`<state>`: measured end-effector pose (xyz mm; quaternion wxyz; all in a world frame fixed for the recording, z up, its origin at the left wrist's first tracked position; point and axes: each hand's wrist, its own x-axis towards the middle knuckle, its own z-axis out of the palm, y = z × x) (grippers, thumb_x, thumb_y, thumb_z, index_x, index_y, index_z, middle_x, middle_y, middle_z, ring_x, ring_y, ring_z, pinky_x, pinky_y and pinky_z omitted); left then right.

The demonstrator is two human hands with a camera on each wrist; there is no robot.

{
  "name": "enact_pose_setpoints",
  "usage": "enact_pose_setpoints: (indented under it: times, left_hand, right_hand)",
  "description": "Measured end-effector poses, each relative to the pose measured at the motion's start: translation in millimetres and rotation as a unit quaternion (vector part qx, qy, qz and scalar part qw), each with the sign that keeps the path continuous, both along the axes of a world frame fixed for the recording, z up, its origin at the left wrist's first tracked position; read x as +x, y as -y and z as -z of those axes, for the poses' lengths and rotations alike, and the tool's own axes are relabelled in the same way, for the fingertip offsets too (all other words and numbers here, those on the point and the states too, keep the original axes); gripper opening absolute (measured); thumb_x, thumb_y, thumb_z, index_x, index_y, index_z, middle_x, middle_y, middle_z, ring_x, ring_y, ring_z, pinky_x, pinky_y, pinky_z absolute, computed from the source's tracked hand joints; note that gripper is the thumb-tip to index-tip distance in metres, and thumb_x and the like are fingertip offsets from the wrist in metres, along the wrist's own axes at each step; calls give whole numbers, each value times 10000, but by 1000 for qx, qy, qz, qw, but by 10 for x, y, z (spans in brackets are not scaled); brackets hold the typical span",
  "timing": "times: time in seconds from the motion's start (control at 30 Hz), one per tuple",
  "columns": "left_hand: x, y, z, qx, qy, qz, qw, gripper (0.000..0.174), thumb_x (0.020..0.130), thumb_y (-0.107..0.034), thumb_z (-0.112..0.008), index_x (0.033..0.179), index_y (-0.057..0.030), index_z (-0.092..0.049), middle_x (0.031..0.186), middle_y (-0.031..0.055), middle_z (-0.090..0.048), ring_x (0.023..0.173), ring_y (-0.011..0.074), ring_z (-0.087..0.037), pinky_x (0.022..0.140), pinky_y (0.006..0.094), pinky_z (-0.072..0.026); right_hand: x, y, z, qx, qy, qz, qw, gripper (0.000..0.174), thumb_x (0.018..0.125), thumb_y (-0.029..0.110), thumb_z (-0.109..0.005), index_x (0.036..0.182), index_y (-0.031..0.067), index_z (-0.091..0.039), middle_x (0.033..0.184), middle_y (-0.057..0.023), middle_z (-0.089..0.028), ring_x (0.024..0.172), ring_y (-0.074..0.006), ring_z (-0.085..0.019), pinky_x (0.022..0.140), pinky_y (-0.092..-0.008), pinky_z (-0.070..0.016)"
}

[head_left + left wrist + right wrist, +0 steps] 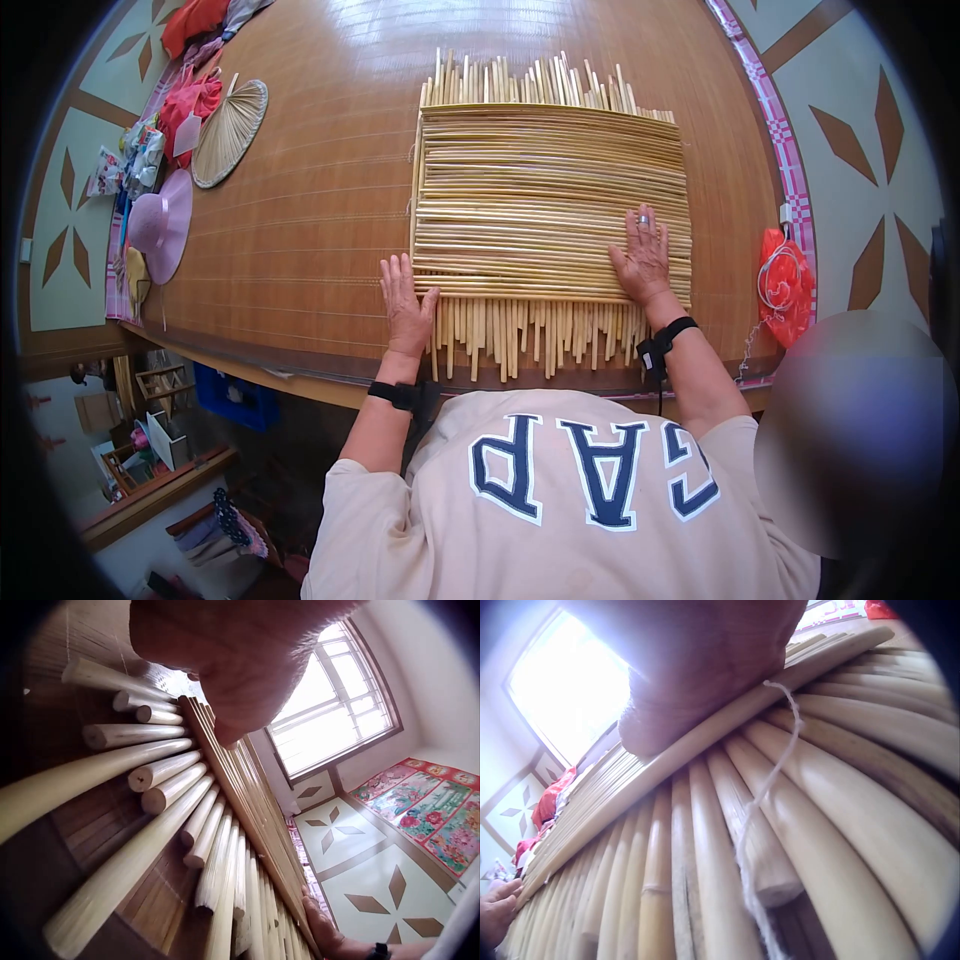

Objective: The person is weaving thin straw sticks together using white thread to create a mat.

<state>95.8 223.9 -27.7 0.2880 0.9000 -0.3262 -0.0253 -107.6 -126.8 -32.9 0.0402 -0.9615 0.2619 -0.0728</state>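
Observation:
A layer of long pale sticks [540, 200] lies crosswise over a second layer of upright-running sticks [500, 335] on the table. My left hand [405, 310] rests at the near left corner of the top layer, fingers straight, thumb against its edge. My right hand [645, 262] lies flat on the top layer near its right side, fingers extended, a ring on one finger. In the left wrist view, stick ends [157, 799] fan out below the left hand [240, 667]. A white string [750, 817] hangs over the sticks below the right hand [697, 667].
On the brown table [310, 200], a woven fan [230, 135], a pink hat [162, 225] and red bags [190, 100] lie at the left. A red bag with a white cable [785, 285] sits at the right edge. A blue crate [235, 397] stands below the table's left side.

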Motion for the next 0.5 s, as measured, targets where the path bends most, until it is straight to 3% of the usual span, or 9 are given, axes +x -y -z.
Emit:
enact_pose_setpoints:
  times: [0.03, 0.13, 0.17, 0.37, 0.5]
  left_hand:
    - [50, -2, 8, -9, -2, 9, 1000, 733, 817, -276, -653, 1417, -71, -284, 1459, 202, -259, 1376, 359, -178, 1118, 471, -150]
    - [138, -32, -27, 1, 6, 23, 1000, 687, 780, -293, -691, 1356, -68, -393, 1416, 202, -342, 1355, 362, -237, 1111, 470, -182]
    - [140, -18, -64, -8, 31, 15, 999, 627, 745, -305, -720, 1270, -49, -491, 1356, 199, -426, 1326, 357, -303, 1101, 466, -220]
    - [162, -5, -126, -4, 29, 1, 1000, 534, 720, -266, -749, 1175, -38, -587, 1282, 196, -505, 1299, 344, -354, 1048, 420, -334]
    - [130, 0, -90, -7, 31, -14, 999, 536, 712, -341, -737, 1142, -45, -614, 1268, 194, -517, 1296, 346, -357, 1079, 448, -269]
  right_hand:
    - [-2, -2, -1, -1, -4, 1, 1000, 727, 866, 444, -472, 1437, 68, -225, 1508, -178, -144, 1405, -308, -104, 1120, -494, -47]
    - [8, 8, 6, -1, -2, 2, 1000, 727, 863, 441, -479, 1437, 72, -228, 1509, -176, -142, 1405, -308, -108, 1119, -493, -49]
    - [4, 6, 15, 2, 2, -1, 1000, 727, 862, 438, -483, 1436, 73, -229, 1510, -176, -141, 1404, -308, -110, 1120, -493, -51]
    - [-4, 9, 42, -15, 15, -7, 1000, 730, 855, 442, -492, 1430, 67, -243, 1506, -180, -150, 1402, -309, -123, 1120, -489, -58]
    - [-6, 13, 47, -20, 18, -8, 1000, 731, 858, 453, -486, 1430, 68, -245, 1501, -183, -167, 1399, -310, -136, 1116, -499, -66]
